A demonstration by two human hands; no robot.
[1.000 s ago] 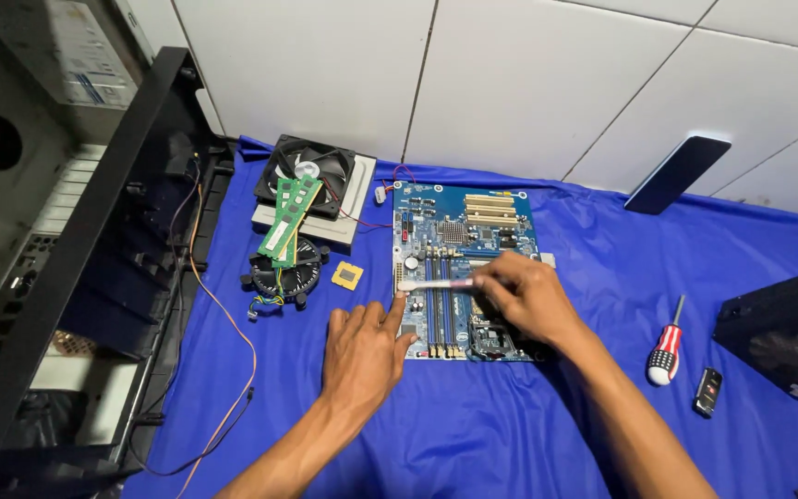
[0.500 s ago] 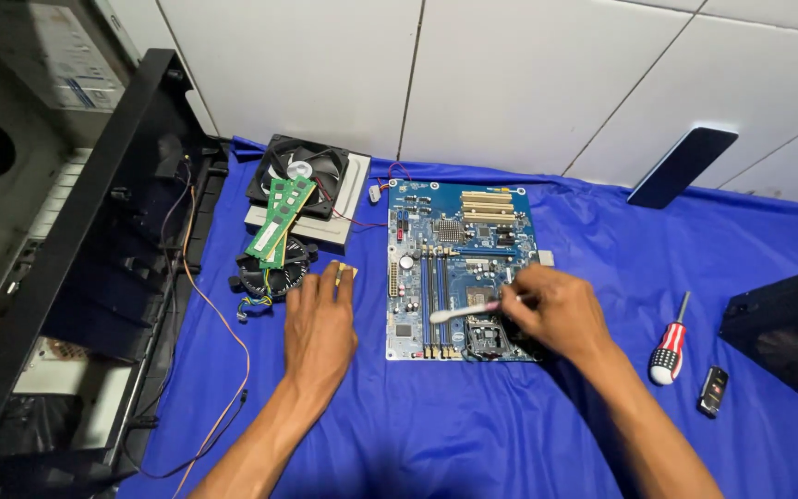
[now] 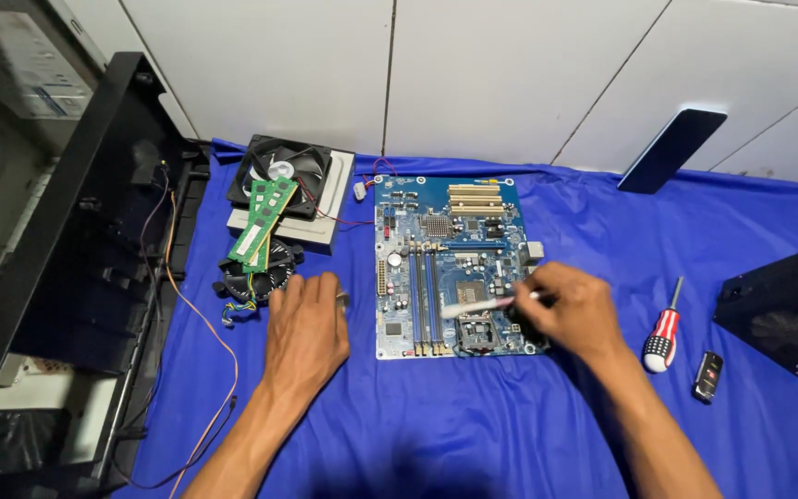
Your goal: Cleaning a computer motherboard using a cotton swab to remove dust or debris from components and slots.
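A blue motherboard (image 3: 450, 268) lies flat on a blue cloth (image 3: 510, 425) against a white tiled wall. The right hand (image 3: 570, 310), fingers closed on a toothbrush (image 3: 477, 305), rests over the board's lower right part, bristles touching near the socket. The left hand (image 3: 305, 328) lies flat and open on the cloth just left of the board, covering a small chip (image 3: 341, 298). A screwdriver (image 3: 664, 331) and key fob (image 3: 708, 375) lie to the right; fans (image 3: 281, 171) and memory sticks (image 3: 262, 222) sit upper left beside an open case (image 3: 57, 277).
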